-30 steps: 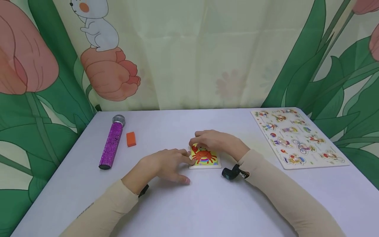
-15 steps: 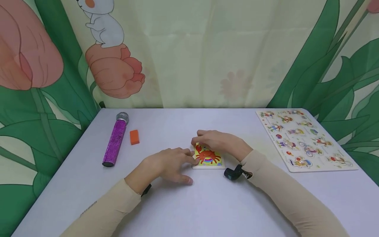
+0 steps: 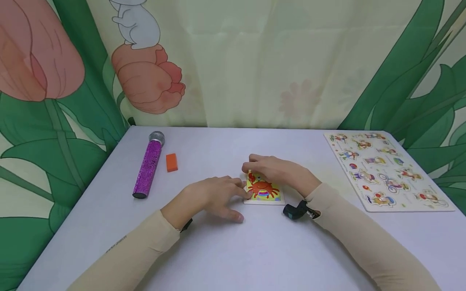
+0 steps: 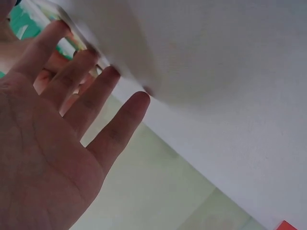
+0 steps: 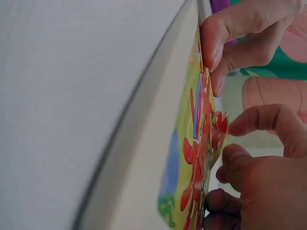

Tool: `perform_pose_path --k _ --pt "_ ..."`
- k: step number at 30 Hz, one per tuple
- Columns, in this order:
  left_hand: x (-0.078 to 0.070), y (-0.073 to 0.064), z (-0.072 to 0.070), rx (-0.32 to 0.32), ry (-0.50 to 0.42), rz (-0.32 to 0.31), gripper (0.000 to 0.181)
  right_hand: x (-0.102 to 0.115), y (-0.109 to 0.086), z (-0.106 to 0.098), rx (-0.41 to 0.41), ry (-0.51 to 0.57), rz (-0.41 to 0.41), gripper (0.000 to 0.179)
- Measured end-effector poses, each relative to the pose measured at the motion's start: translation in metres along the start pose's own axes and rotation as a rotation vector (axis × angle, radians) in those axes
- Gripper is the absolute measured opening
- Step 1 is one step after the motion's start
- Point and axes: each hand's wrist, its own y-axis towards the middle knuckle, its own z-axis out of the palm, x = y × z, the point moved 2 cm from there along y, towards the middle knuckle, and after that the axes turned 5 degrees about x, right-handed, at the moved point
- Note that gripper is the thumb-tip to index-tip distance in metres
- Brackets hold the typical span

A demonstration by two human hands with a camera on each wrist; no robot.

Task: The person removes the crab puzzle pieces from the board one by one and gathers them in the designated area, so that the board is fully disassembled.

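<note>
A small square jigsaw puzzle [image 3: 263, 190] with a red crab on yellow lies on the table in the head view. My left hand [image 3: 214, 198] rests at its left edge, fingers mostly straight, fingertips touching the puzzle; in the left wrist view the left hand [image 4: 53, 143] shows its palm with the fingers spread. Over the puzzle's far side, my right hand [image 3: 278, 169] reaches in from the right. In the right wrist view, its thumb and index finger pinch the edge of a puzzle piece [image 5: 219, 129] with red on it, which stands tilted up from the puzzle's face.
Left on the white table [image 3: 218, 250] lie a glittery purple microphone [image 3: 147, 167] and an orange block [image 3: 172, 162]. A large board with character pictures [image 3: 386, 171] lies at the right. Behind the table hangs a printed curtain [image 3: 247, 72].
The head view has swung a little, so everything sits further right and slightly higher in it. Both hands keep their places at the puzzle.
</note>
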Motion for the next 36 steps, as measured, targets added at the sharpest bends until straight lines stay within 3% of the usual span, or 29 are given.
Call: perform_pose_path --k 9,23,36 --pt "0.000 0.000 -0.002 0.007 -0.001 0.016 0.068 -0.003 -0.005 -0.004 -0.095 0.065 -0.068 0.017" --pt "-0.001 -0.002 -0.001 0.025 -0.042 -0.018 0.068 -0.002 -0.019 0.001 -0.094 0.286 0.026 0.036" --pt "-0.003 -0.002 0.000 0.022 -0.071 -0.021 0.070 -0.008 -0.026 0.008 -0.213 0.444 0.093 0.040"
